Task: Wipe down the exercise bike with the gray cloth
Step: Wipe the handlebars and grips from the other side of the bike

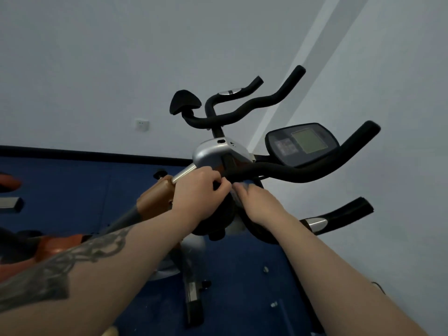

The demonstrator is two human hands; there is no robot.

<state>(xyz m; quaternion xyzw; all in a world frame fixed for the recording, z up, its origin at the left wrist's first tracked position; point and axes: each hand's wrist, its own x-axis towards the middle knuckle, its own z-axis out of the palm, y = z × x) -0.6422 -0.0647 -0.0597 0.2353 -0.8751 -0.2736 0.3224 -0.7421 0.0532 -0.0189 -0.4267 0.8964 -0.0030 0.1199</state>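
Both hands (201, 190) at handlebar (278, 172), gray cloth (238, 190) between fingers (223, 187)

White wall socket (141, 124) on pale wall (97, 57) — blue floor (242, 275) below, black skirting (84, 154) between.

Handlebars (278, 175) black; bike frame (155, 202) orange, silver; floor (72, 185) blue; wall (97, 69) white; left forearm (80, 260) dark tattoo.

Dim, flat, bluish light throughout. A paler band of light slants across the wall (298, 76). Wide-angle view bends the edges; both forearms stretch large. The right hand (257, 204) is motion-blurred; detail soft overall.
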